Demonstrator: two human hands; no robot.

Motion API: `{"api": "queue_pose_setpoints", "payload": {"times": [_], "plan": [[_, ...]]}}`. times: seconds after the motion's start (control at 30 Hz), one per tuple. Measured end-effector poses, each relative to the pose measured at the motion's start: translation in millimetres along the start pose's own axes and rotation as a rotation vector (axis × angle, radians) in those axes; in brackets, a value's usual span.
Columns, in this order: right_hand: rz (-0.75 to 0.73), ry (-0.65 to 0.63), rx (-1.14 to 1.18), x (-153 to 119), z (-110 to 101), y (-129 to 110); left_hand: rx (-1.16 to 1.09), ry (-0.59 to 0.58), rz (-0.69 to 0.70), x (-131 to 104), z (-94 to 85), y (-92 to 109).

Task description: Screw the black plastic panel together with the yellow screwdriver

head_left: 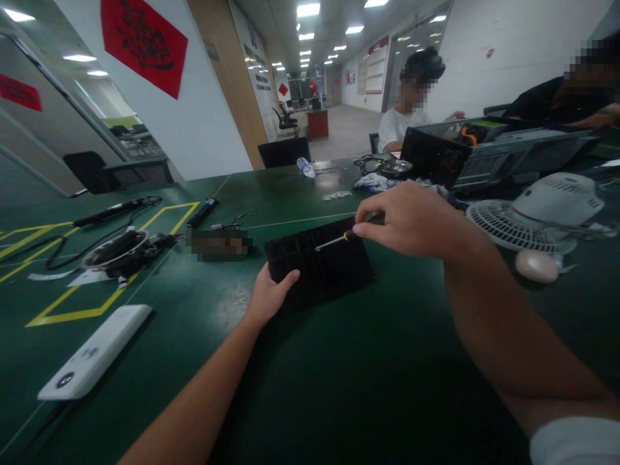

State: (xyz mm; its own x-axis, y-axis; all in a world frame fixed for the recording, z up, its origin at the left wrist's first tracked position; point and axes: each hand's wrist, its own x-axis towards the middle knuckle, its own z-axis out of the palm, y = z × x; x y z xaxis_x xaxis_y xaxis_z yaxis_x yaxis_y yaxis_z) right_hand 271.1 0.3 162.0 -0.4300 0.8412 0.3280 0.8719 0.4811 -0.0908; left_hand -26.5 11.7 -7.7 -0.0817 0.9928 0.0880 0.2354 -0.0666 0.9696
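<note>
Near the middle of the dark green tabletop (349,374), your left hand (271,292) grips the left edge of a flat, black, rectangular panel (329,274), thumb over its top. Your right hand (404,219) pinches a slim metal screwdriver (334,243) with black and yellow on its handle, its tip over the panel; whether they touch, you cannot tell. Green surface runs from the panel's near edge toward you. A white oblong device (97,352) lies well apart, leftward. Near the far edge lies a clear plastic bottle (305,167), contents too small to tell.
</note>
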Motion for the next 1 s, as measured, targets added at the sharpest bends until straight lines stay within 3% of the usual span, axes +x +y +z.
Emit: {"api": "queue_pose_setpoints", "payload": {"times": [0.6, 0.9, 1.0], "plan": [[0.042, -0.121, 0.031, 5, 5, 5, -0.01, -0.003, -0.006, 0, 1.1, 1], [0.008, 0.012, 0.204, -1, -11, 8, 0.007, -0.016, -0.004, 0, -0.8, 2], [0.02, -0.027, 0.19, 0, -11, 8, 0.017, -0.008, -0.013, -1, -0.9, 1]]}}
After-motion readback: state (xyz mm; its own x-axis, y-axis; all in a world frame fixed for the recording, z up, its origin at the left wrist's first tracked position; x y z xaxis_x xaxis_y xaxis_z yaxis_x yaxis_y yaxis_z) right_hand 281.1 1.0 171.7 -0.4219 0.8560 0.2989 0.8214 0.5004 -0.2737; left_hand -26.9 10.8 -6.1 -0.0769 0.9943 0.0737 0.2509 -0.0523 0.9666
